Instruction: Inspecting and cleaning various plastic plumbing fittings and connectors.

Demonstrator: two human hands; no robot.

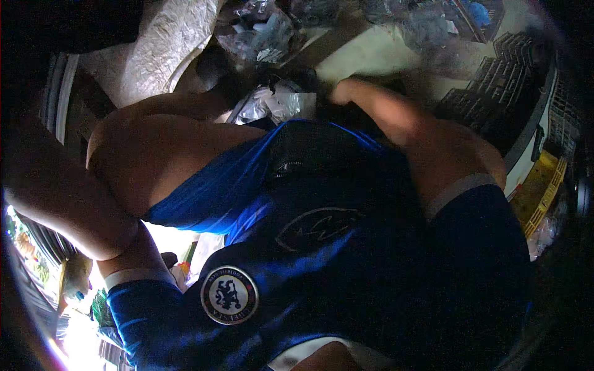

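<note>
Fingers hidden on both sides, grip not discernible, right hand (pixel 339 93) blurred, perhaps touching crumpled clear plastic bags (pixel 275 102), left hand out of sight behind the bent bare knee (pixel 154 154), shiny blue jersey (pixel 346 260) filling the foreground, black plastic crates (pixel 495 80) seen beyond the right forearm.

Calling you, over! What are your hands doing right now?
Right hand blurred, reaching into crumpled clear plastic. Left hand hidden behind the knee. Blue shirt blocks most of the view.
</note>
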